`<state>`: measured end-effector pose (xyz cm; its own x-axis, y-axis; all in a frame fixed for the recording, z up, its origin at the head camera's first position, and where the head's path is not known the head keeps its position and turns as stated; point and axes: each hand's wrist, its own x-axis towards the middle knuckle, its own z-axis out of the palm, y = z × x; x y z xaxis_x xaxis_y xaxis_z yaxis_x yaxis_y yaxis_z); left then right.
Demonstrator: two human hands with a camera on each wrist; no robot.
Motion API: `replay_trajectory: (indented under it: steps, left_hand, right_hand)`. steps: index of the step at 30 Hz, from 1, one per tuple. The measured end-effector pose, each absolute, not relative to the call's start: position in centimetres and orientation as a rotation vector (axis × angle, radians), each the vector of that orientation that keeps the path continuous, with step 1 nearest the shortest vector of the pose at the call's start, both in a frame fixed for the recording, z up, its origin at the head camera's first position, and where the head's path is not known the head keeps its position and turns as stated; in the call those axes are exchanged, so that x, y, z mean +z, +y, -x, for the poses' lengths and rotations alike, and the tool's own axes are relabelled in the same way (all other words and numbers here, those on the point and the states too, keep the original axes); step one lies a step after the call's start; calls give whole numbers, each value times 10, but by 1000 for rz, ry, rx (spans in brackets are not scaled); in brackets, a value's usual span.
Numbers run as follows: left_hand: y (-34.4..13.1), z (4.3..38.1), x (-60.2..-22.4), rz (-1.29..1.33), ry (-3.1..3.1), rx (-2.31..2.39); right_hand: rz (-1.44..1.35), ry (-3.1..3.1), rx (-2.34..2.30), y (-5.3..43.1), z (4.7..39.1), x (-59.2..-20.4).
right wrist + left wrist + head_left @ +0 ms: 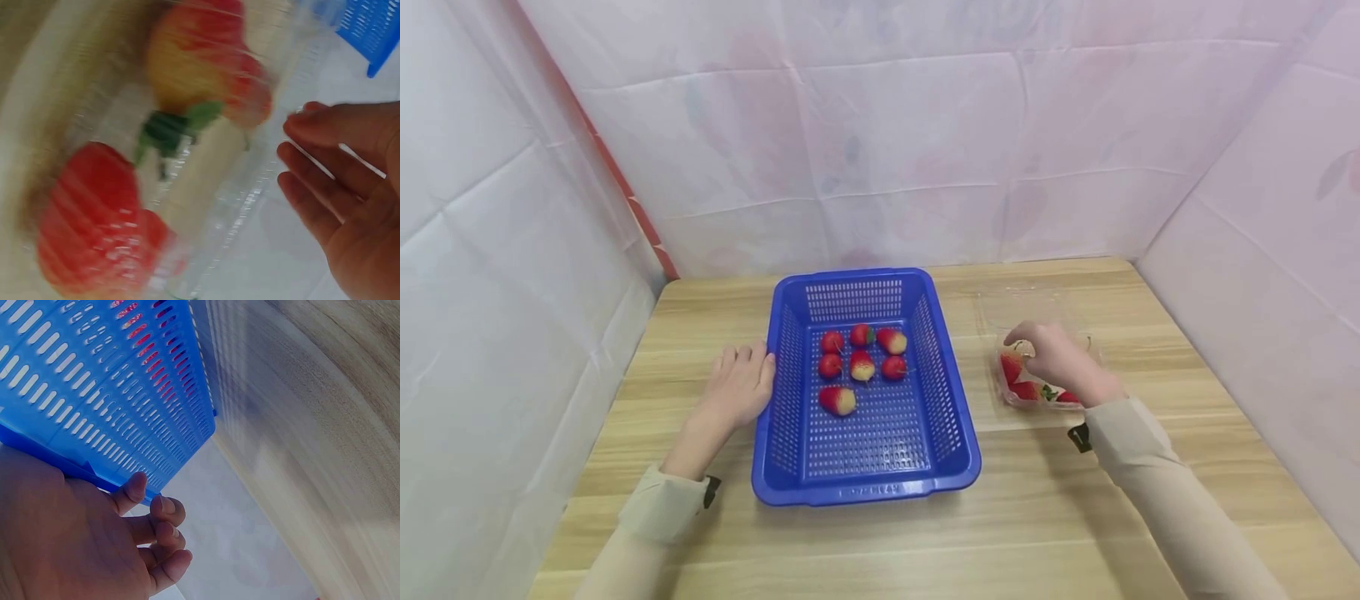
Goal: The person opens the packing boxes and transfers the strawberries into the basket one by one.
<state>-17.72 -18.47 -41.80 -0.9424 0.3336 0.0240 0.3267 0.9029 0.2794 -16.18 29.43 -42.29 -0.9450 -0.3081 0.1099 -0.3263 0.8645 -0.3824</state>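
Note:
My left hand [739,390] lies at the left rim of a blue plastic basket [867,493], its thumb touching the rim and its fingers loosely bent outside it. In the left wrist view the same hand [94,531] shows an uncovered palm beside the slotted wall [94,394]. My right hand [1060,358] hovers over a clear plastic box [1009,398]. Inside lie a strawberry [1011,367], just beside the fingertips, and more red fruits along the front. The right wrist view shows the hand [350,169] with nearly straight fingers and nothing between them.
Within the basket sit strawberries [838,401] with pale ends and small round red fruits with stems [830,365]. The box's clear lid [1018,307] lies folded back behind it. White sheets [910,158] enclose the wooden table [880,558] at the back and sides.

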Motion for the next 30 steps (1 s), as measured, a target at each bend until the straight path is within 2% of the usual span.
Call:
replay_trajectory:
  steps: [14,30]
  left_hand:
    - [-185,177,-419,-520,3036,427]
    - [-186,178,-421,-523,3035,440]
  right_hand:
    - [-653,-2936,679,302,157,-448]
    - [-444,-3059,678,306,150,-452]
